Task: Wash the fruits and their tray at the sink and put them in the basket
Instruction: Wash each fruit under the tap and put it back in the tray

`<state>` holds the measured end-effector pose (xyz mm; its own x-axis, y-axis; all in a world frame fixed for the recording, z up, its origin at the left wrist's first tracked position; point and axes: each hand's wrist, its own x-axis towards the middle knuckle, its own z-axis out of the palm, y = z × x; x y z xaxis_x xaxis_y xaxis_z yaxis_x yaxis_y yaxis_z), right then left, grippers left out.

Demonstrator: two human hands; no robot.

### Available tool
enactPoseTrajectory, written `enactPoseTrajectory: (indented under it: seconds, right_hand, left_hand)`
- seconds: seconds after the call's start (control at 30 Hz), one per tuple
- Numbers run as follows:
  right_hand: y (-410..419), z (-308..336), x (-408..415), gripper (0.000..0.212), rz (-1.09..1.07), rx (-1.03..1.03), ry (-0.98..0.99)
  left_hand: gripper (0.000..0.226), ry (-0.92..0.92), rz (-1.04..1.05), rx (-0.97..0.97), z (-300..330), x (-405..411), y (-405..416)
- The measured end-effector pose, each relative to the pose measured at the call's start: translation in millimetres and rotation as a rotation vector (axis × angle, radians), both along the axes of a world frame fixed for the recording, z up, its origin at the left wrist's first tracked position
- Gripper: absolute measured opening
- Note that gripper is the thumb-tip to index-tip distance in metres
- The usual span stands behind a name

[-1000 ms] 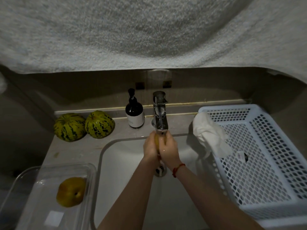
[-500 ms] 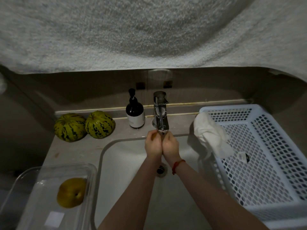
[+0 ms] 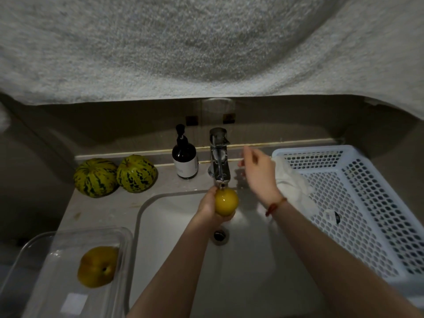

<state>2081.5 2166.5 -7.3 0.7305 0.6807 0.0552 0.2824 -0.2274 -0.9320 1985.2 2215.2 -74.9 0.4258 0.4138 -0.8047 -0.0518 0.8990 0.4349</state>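
Single view, head-worn wide-angle camera. Position: above and in front of the white rectangular sink basin (image 3: 174, 230), close to it. Facing: forward and steeply down; both forearms enter from the bottom edge. Upper third blocked by a grey fuzzy fabric (image 3: 206, 42) very near the lens. Edges bowed by lens distortion.

Two striped melons (image 3: 96, 177) (image 3: 136, 173), two yellow fruits (image 3: 226, 201) (image 3: 98, 266), one clear tray (image 3: 68, 235), one white basket (image 3: 390, 157), one soap bottle (image 3: 185, 157), one tap (image 3: 219, 157), one sink (image 3: 174, 226), one white cloth (image 3: 291, 182), two hands (image 3: 208, 206) (image 3: 259, 171)
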Motion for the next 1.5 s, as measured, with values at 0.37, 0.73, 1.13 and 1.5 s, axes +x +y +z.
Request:
enactPoseTrajectory:
  seconds: [0.37,0.73,1.13,1.5]
  right_hand:
    - [33.4,15.6,-1.8,0.025,0.144,-0.241,0.003]
    - [-40.2,-75.9,-47.6,0.032,0.044,-0.325,0.333]
    - [-37.0,-87.8,-66.0,0.049,-0.169,-0.279,0.575]
    - [-69.5,-20.7,-22.0,0.03,0.057,-0.409,-1.068]
  left_hand:
    - [0.032,-0.008,-0.103,0.216,6.9,-15.3,-8.6]
    - [0.025,0.176,-0.331,0.644,3.9,-31.2,-17.9]
    - [0.027,0.298,-0.45,0.884,-5.0,-23.0,-40.6]
    - [0.062,0.023,0.003,-0.083,27.1,-15.5,-41.9]
